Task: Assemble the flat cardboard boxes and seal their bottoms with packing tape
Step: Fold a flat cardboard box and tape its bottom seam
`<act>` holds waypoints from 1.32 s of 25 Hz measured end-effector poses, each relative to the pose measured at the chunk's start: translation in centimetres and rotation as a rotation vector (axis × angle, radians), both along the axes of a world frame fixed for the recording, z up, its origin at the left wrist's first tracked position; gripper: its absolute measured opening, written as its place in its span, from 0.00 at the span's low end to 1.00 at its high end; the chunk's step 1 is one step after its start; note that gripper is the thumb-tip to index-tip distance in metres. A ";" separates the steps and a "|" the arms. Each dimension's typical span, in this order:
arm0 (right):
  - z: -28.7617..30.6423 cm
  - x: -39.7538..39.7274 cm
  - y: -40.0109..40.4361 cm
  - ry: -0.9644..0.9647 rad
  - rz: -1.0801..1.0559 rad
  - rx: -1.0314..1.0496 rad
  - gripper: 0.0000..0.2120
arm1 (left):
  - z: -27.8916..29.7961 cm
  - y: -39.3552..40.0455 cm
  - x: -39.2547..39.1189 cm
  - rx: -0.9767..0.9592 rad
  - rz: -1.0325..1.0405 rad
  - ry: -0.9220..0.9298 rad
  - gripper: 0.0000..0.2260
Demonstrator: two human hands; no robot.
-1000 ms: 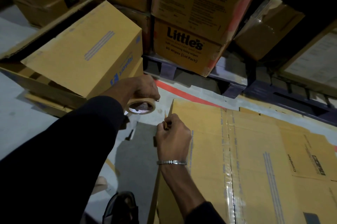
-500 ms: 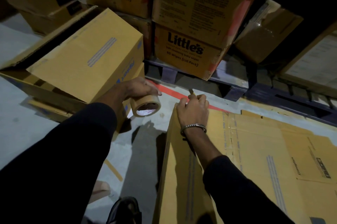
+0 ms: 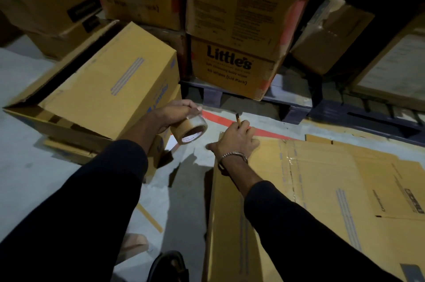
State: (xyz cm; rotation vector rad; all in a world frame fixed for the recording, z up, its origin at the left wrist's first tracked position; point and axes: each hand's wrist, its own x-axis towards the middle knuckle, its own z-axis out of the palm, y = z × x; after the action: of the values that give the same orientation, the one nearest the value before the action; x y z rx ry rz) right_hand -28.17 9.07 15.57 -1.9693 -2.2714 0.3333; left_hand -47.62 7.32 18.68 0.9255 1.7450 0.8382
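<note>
My left hand (image 3: 176, 112) grips a roll of brown packing tape (image 3: 189, 129) above the floor, left of the box I work on. That cardboard box (image 3: 232, 224) stands in front of me, its top face running away from me, with a taped seam (image 3: 291, 166) further right. My right hand (image 3: 236, 138) rests on the far edge of this box and holds a thin stick-like tool (image 3: 238, 119) between its fingers, thumb spread to the left. A flat cardboard sheet (image 3: 379, 189) lies to the right on the floor.
An assembled box (image 3: 110, 88) lies tilted on the left atop flattened cardboard. Stacked "Little's" cartons (image 3: 232, 65) sit on a dark pallet (image 3: 294, 107) behind. A red floor line (image 3: 218, 118) runs past my hands. My shoe (image 3: 169, 265) is at the bottom.
My right hand slid forward along the box to its far edge, still holding the thin tool. The left hand with the tape roll shifted slightly right and tilted the roll.
</note>
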 end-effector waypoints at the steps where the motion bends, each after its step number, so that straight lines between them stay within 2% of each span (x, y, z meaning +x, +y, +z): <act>1: 0.6 1.1 -0.6 0.163 -0.008 -0.034 0.43 | 1.0 0.1 0.4 0.011 0.007 -0.026 0.12; 3: 2.2 4.1 -2.9 0.557 -0.055 -0.063 0.39 | 3.2 -0.2 1.5 0.060 0.072 -0.049 0.18; 4: 3.1 5.8 -4.5 0.670 -0.083 -0.050 0.34 | 4.2 -0.4 2.2 0.098 0.131 -0.042 0.20; 5: 3.6 7.5 -6.2 0.696 -0.104 -0.036 0.29 | 5.0 -0.6 2.9 0.124 0.192 -0.020 0.20; 7: 4.2 10.6 -9.5 0.660 -0.142 -0.049 0.25 | 6.7 -1.1 4.6 0.148 0.274 0.064 0.21; 12: 4.5 17.0 -13.8 0.615 -0.212 -0.189 0.30 | 10.9 -3.7 8.3 0.181 0.432 0.126 0.15; 18: 11.1 19.7 -13.4 0.604 -0.164 -0.265 0.29 | 13.6 -11.7 10.2 0.221 0.378 0.171 0.08; 21: 15.7 17.5 -13.7 0.608 -0.056 -0.244 0.26 | 14.8 -18.3 10.0 0.321 0.284 0.391 0.08; 25: 21.0 10.9 -17.1 0.681 0.175 -0.230 0.19 | 15.7 -28.9 9.7 0.404 0.211 0.925 0.10; 27: 22.6 6.9 -20.6 0.709 0.342 -0.239 0.11 | 15.6 -34.6 8.8 0.378 0.216 1.110 0.10; 30: 22.4 2.0 -27.2 0.657 0.552 -0.318 0.13 | 13.4 -43.1 6.3 0.235 0.223 1.229 0.15; 33: 20.0 -1.0 -34.3 0.496 0.764 -0.380 0.18 | 10.1 -50.0 5.5 0.141 0.263 1.276 0.14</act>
State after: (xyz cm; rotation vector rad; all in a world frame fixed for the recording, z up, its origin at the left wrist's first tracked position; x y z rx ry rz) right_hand -29.13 -25.20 35.53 -0.8481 -2.6002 1.2318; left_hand -42.17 -42.68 28.79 1.5177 2.9598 0.5174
